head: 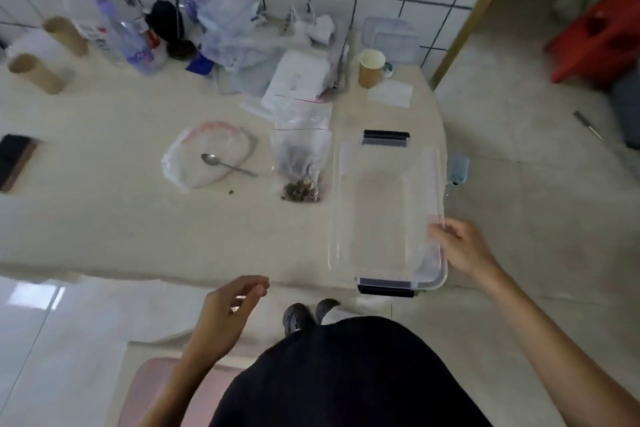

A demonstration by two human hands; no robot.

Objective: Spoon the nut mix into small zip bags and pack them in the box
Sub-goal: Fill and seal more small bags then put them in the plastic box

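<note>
A clear plastic box (349,204) with black end clips stands at the counter's right front, nothing inside it. My right hand (459,246) grips its right rim near the front corner. A zip bag of nut mix (300,163) lies left of the box, its dark nuts bunched at the near end. Further left a metal spoon (227,165) rests on a flat empty zip bag (207,152). More small zip bags (299,104) lie behind the nut bag. My left hand (228,308) hovers below the counter's front edge, fingers loosely curled, holding nothing.
Against the tiled wall stand bottles (121,28), cardboard tubes (36,71), crumpled plastic bags (232,28), a paper cup (371,68) and a clear lid (391,38). A dark object (14,159) lies at the far left. A red stool (595,42) is on the floor at right.
</note>
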